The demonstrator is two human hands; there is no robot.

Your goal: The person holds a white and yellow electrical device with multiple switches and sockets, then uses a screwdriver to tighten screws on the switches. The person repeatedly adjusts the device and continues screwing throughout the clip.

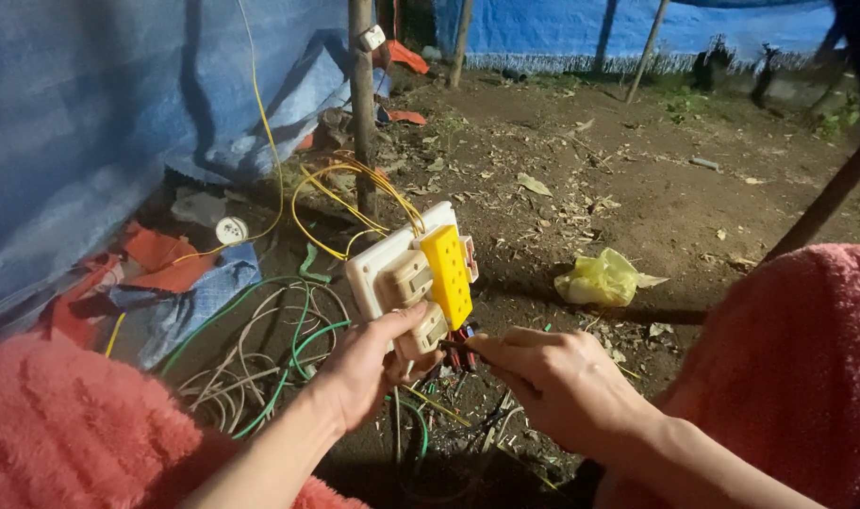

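Observation:
My left hand [366, 363] grips the lower edge of a white electrical switch board [385, 262], held tilted above the ground. A yellow socket strip [448, 273] and beige switch modules [406, 281] sit on its back. Yellow wires [340, 193] loop out of its top. My right hand [562, 382] pinches the small red and dark wires [456, 353] hanging under the board, fingertips closed on them. Both arms wear fuzzy pink sleeves [798, 368].
A coil of green and white cables [260, 363] lies on the dirt at left. A wooden pole [362, 104] stands behind the board. Blue tarpaulin [100, 123] walls the left side. A yellow plastic bag [600, 278] lies on the soil at right.

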